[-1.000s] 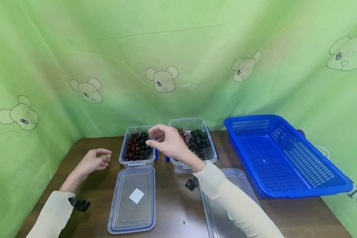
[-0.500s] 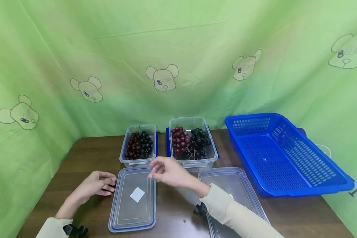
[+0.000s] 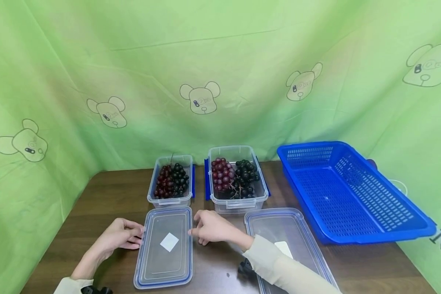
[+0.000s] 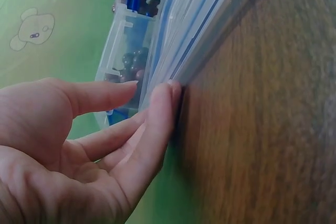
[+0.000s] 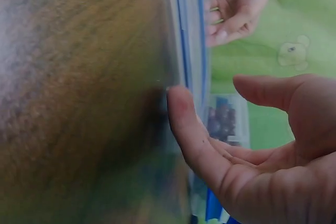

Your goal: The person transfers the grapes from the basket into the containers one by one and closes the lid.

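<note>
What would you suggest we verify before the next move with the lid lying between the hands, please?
1. Left hand at the left edge of the left lid: ok, it appears to touch there.
2. Right hand at the opposite edge: ok, it is right beside it.
3. Right-hand pinch on the lid: not ok, the digits stand apart in the right wrist view.
4. Grapes wholly below the rim of the left container: not ok, a stem seems to reach past it.
5. Right sleeve off the right lid: cannot tell, it passes over it.
</note>
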The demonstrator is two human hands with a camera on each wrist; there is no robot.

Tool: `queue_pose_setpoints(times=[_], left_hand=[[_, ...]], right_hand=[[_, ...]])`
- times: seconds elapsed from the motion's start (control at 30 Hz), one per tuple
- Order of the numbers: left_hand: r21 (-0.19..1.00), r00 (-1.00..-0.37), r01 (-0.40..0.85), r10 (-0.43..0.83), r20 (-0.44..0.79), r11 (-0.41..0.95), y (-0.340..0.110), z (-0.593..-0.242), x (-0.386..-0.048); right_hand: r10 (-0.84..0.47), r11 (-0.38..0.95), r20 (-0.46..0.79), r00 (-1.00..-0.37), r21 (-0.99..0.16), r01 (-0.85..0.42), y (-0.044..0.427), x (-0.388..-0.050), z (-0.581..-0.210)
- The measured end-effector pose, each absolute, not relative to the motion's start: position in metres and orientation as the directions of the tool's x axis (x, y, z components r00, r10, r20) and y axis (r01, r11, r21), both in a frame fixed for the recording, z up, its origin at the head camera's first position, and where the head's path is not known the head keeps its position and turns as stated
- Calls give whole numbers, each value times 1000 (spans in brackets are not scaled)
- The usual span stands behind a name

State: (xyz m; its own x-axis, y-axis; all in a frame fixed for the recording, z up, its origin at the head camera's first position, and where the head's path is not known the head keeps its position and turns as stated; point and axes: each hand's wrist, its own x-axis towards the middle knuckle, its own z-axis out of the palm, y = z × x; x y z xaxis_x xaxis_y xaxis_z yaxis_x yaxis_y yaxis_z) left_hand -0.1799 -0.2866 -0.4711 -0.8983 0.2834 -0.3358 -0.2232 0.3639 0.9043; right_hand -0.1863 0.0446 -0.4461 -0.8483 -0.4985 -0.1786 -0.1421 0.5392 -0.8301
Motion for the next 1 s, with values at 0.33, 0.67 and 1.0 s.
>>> queue_pose_setpoints(times=[0.33, 0.67, 1.0], left_hand=[[915, -899, -216, 295, -322, 341, -283, -471, -177], [920, -908, -193, 293, -299, 340, -283, -474, -175], [929, -899, -177, 331, -287, 325, -288, -467, -169]], right_hand=[[-500, 397, -270, -823, -916, 60, 33, -180, -457], [-472, 405, -278, -837, -911, 75, 29, -175, -455], [-502, 354, -230, -834, -934, 45, 35, -164, -439]])
